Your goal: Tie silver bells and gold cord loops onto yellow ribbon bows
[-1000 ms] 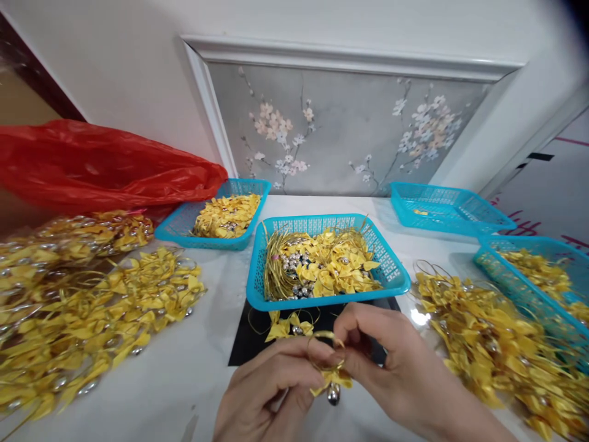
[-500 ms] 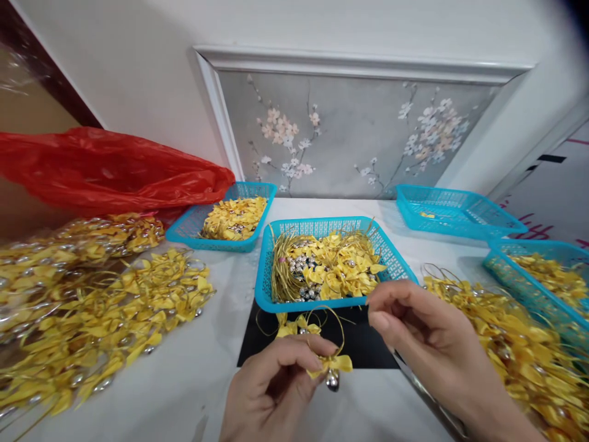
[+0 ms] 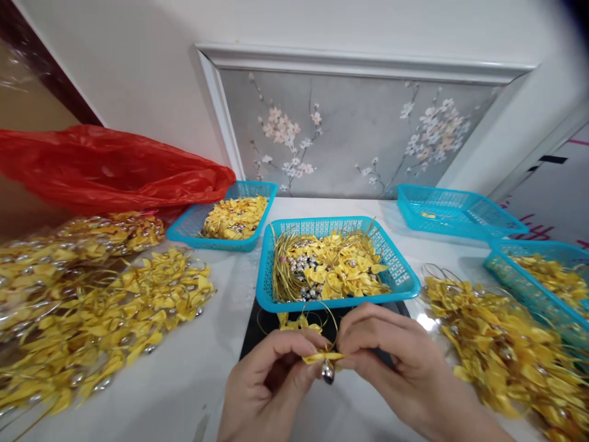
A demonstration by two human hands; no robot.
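My left hand (image 3: 276, 377) pinches one side of a small yellow ribbon bow (image 3: 322, 356). From the bow's middle hangs a silver bell (image 3: 327, 372), and a loop of gold cord (image 3: 332, 316) rises above it. On the other side my right hand (image 3: 391, 356) has its thumb and forefinger closed on the bow's right end. Just behind my fingers another yellow bow (image 3: 289, 321) lies on a black mat (image 3: 252, 334), partly covered by my hands. Beyond them stands a blue basket (image 3: 267, 294) holding gold cords, silver bells and yellow bows.
Piles of finished-looking bows with bells lie at the left (image 3: 138, 313) and right (image 3: 501, 344). More blue baskets stand at back left (image 3: 184, 233), back right (image 3: 460, 230) and far right (image 3: 515, 276). A red plastic bag (image 3: 115, 166) droops over the left side. A wall panel rises behind.
My right hand has come down and left, from apart in the air to gripping the bow's right end. My left hand keeps its hold; the bow has tilted flatter.
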